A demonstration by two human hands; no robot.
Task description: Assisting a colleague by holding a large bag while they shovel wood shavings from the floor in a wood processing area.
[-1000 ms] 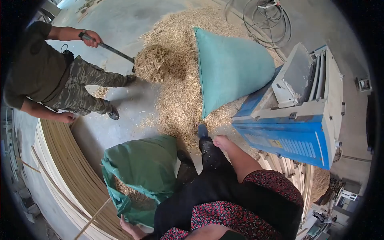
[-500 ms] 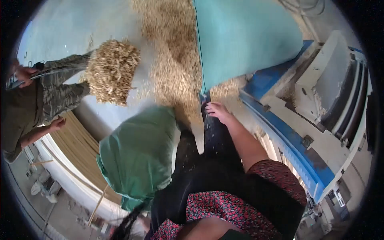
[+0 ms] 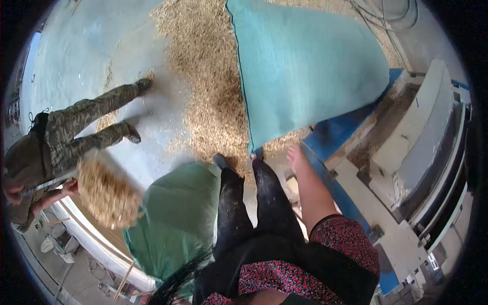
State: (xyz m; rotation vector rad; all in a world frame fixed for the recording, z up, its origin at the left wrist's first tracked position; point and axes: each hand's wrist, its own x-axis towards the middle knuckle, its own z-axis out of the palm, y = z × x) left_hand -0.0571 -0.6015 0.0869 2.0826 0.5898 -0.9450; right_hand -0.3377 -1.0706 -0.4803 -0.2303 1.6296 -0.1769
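My right hand hangs beside the bottom corner of a large teal sack, a little to its right and apart from it. Its fingers look loosely stretched, with nothing in them. My left hand is out of sight. The teal sack is full, with a dark seam along its left edge, and lies on a heap of pale wood shavings. Close to my left leg stands a full dark green sack. A co-worker at the left carries a blurred load of shavings; the tool under it is hidden.
A blue and cream machine flanks my right side, shavings lying in its trough. Behind the green sack runs a white-edged stack of long boards. The co-worker's camouflage-clad legs stand on the grey floor. Hoses lie at the far right.
My right hand has left the teal sack's corner and moved right and slightly nearer. The co-worker's load has swung from the floor's middle toward the green sack.
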